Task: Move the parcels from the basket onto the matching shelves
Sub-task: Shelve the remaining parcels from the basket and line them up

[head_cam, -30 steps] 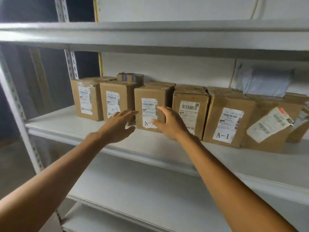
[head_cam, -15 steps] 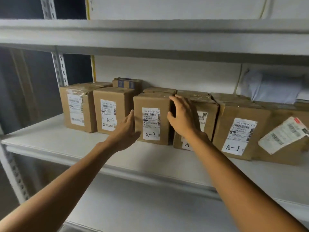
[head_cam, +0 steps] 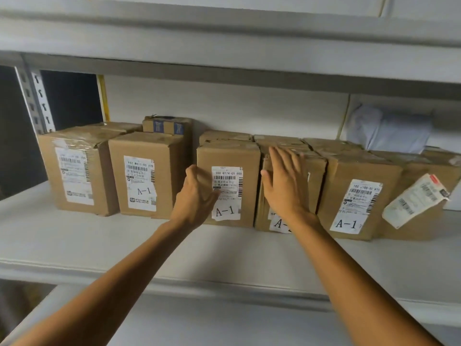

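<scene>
Several brown cardboard parcels labelled A-1 stand in a row on the white middle shelf (head_cam: 82, 243). My left hand (head_cam: 194, 196) lies against the left front edge of the middle parcel (head_cam: 245, 158), fingers loosely bent over its label. My right hand (head_cam: 287, 186) presses flat, fingers straight, on the front of the parcel next to it on the right (head_cam: 316, 186), which covers most of that parcel's label. No basket is in view.
Two more parcels (head_cam: 74, 171) (head_cam: 144, 181) stand to the left and a small box (head_cam: 166, 126) behind them. On the right, another A-1 parcel (head_cam: 356, 196), a tilted parcel (head_cam: 421, 196) with a loose label, and a pale bundle (head_cam: 391, 131). A shelf (head_cam: 224, 56) runs overhead.
My right hand left the gap beside the middle parcel and now lies flat on the neighbouring parcel's front. My left hand slid onto the middle parcel's front. The view moved closer.
</scene>
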Demonstrator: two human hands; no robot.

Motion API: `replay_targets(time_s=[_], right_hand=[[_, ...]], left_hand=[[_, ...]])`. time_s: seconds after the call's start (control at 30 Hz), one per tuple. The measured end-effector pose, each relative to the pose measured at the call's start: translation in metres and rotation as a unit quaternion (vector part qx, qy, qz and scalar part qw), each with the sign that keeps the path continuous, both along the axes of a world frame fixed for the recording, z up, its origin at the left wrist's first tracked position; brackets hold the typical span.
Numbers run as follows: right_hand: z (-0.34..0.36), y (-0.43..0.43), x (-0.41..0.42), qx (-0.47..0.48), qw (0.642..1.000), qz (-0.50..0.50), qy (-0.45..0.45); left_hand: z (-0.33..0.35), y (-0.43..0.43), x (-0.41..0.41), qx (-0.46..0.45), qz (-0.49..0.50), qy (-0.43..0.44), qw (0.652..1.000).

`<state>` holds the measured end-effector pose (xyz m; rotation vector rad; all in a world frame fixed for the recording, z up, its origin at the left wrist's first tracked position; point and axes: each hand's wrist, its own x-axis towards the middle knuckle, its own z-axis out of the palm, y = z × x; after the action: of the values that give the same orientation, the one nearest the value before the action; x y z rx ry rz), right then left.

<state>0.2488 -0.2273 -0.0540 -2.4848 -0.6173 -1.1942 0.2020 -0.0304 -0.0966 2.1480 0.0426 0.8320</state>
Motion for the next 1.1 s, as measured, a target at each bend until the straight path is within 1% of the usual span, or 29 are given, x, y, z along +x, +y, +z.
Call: replay_targets(time_s=[0.13, 0.27, 0.37, 0.47, 0.6, 0.67, 0.8, 0.87, 1.0, 1.1], right_hand=[[-0.003, 0.005, 0.001, 0.018, 1.0, 0.001, -0.001], [-0.005, 0.006, 0.001, 0.024, 1.0, 0.006, 0.004], [-0.005, 0.013, -0.004, 0.053, 0.998, 0.017, 0.009], [-0.008, 0.014, -0.004, 0.05, 0.999, 0.021, 0.008], [-0.009, 0.015, 0.0, 0.059, 0.998, 0.021, 0.003], [-0.011, 0.016, 0.001, 0.065, 0.997, 0.028, -0.001], [-0.013, 0.011, 0.002, 0.054, 0.998, 0.039, -0.024], [-0.013, 0.01, 0.001, 0.054, 0.997, 0.046, -0.032], [-0.011, 0.01, 0.001, 0.02, 0.999, 0.03, -0.007], [-0.009, 0.01, 0.0, 0.003, 1.0, 0.023, 0.004]], left_hand=[[-0.002, 0.008, 0.001, -0.013, -0.008, -0.005, 1.0], [0.0, 0.006, -0.001, -0.015, -0.008, 0.013, 1.0], [-0.005, 0.003, -0.006, -0.019, -0.013, -0.003, 1.0], [-0.01, 0.004, -0.011, -0.043, -0.048, -0.021, 0.998], [-0.01, 0.001, -0.014, -0.062, -0.098, 0.016, 0.993], [-0.009, 0.0, -0.013, -0.088, -0.106, 0.024, 0.99], [-0.007, 0.004, -0.014, -0.16, -0.07, 0.016, 0.985], [-0.005, 0.005, -0.014, -0.176, -0.061, 0.025, 0.982], [0.0, 0.004, -0.01, -0.118, -0.043, 0.067, 0.99], [-0.001, 0.007, -0.012, -0.104, -0.073, 0.071, 0.989]])
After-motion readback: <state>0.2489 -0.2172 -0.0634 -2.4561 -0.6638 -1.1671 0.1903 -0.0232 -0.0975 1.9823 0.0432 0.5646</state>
